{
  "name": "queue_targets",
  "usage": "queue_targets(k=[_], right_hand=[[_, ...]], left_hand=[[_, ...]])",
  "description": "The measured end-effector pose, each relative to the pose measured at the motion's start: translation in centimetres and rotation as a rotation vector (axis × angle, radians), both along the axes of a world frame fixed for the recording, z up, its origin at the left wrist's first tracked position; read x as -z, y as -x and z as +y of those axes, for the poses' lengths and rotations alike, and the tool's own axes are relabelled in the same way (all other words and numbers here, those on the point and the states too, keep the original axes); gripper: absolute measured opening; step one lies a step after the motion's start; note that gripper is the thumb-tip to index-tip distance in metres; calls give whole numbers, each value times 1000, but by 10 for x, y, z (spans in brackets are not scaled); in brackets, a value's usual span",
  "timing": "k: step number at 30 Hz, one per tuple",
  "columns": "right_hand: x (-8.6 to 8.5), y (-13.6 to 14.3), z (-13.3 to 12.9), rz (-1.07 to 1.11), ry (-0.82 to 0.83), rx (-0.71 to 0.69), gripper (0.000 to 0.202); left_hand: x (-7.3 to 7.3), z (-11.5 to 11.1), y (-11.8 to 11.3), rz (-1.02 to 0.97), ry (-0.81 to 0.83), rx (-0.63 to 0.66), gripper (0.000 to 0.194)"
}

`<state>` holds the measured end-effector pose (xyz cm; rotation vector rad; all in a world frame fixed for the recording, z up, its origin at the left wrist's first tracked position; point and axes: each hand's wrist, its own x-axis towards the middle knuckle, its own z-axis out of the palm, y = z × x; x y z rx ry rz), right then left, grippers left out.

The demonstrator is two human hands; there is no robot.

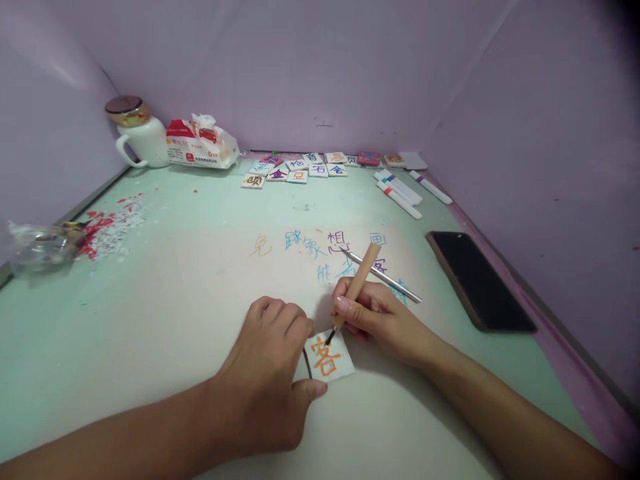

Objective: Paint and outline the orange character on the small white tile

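Observation:
A white square tile (344, 363) with an orange character lies on the pale sheet near the front middle. My left hand (280, 360) grips the tile's left side, thumb at the lower edge and fingers at the top. Between the closed fingers of my right hand (370, 310) is a wooden-handled carving tool (364, 273), its dark tip touching the upper part of the orange character. Just behind my right hand, a thin silver rod (400, 287) lies slanted on the sheet, among characters written in blue and purple.
A black phone (480, 283) lies at the right. Several markers (400, 200) and lettered tiles (297, 177) are along the back. A lidded white mug (145, 141) and tissue pack (200, 147) stand back left, near red and white shavings (107, 227) and a clear bag (43, 250).

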<state>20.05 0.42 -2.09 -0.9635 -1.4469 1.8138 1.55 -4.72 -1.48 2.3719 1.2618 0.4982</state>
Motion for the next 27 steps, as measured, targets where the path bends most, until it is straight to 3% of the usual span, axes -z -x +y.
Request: queue_targets(k=[7, 12, 15, 22, 27], right_hand=[[-6, -4, -4, 141, 107, -1, 39], [0, -7, -12, 136, 72, 255, 37], [4, -10, -19, 54, 13, 336, 34], [4, -11, -29, -171, -221, 282, 28], [6, -8, -30, -205, -282, 295, 25]], left_hand=[[-2, 1, 0, 13, 16, 9, 30], [-3, -1, 1, -4, 16, 5, 31], [-1, -1, 2, -23, 20, -3, 31], [-1, 2, 1, -32, 33, -10, 30], [-2, 2, 1, -38, 33, -1, 30]])
